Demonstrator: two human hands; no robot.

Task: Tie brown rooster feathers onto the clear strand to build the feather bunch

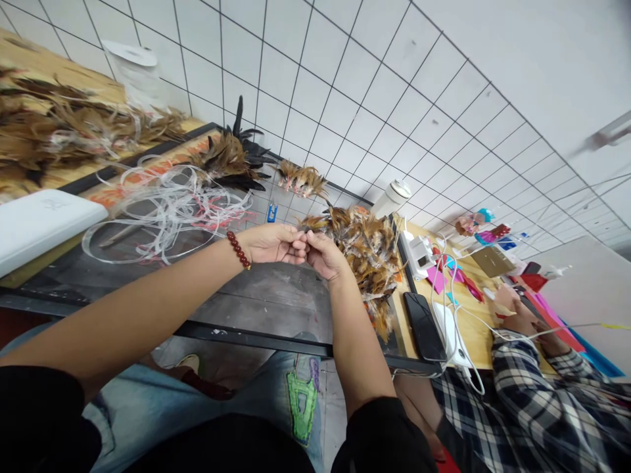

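My left hand, with a dark red bead bracelet at the wrist, meets my right hand above the dark tabletop. Fingertips and thumbs of both are pinched close together; whatever they hold is too small or hidden to make out. Just right of my right hand lies a heap of brown feathers. A tangle of clear plastic strips, some with pink bits, spreads left of my left hand. Beyond the hands are a small feather bunch and a blue clip-like piece.
Dark and brown feathers lie at the back left. A white box sits at the left edge. To the right are a white bottle, a black phone, a power strip with cables, and a co-worker's plaid sleeve.
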